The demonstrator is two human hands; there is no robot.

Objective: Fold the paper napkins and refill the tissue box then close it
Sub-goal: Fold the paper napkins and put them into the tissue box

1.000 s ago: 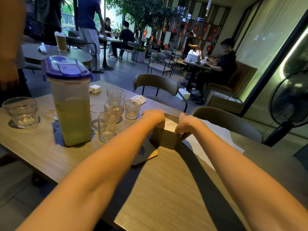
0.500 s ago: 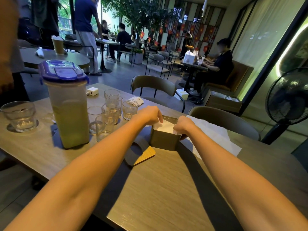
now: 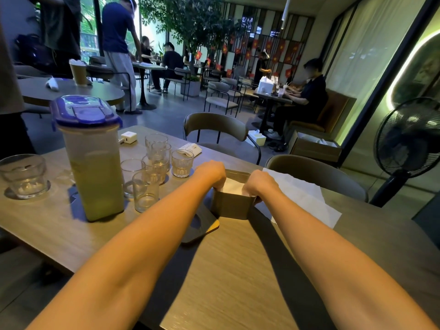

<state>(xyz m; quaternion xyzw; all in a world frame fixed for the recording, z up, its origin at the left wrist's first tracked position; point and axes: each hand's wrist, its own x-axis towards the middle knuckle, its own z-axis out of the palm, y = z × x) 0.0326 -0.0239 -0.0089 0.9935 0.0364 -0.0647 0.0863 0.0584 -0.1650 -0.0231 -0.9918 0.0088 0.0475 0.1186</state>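
An open olive-brown tissue box stands on the wooden table in front of me. White folded napkins lie inside it. My left hand reaches over the box's left rim, fingers curled down onto the napkins. My right hand does the same at the right rim. The fingertips of both hands are hidden inside the box. A flat dark lid with a wooden edge lies on the table just left of the box. More white paper napkins are spread flat to the right of the box.
A tall pitcher with a purple lid and several drinking glasses stand to the left. A larger glass sits at the far left. Two chairs face the table's far side. A floor fan stands at the right.
Both hands have pushed lower into the box, pressing the napkins down. The box and the lid stay where they were.
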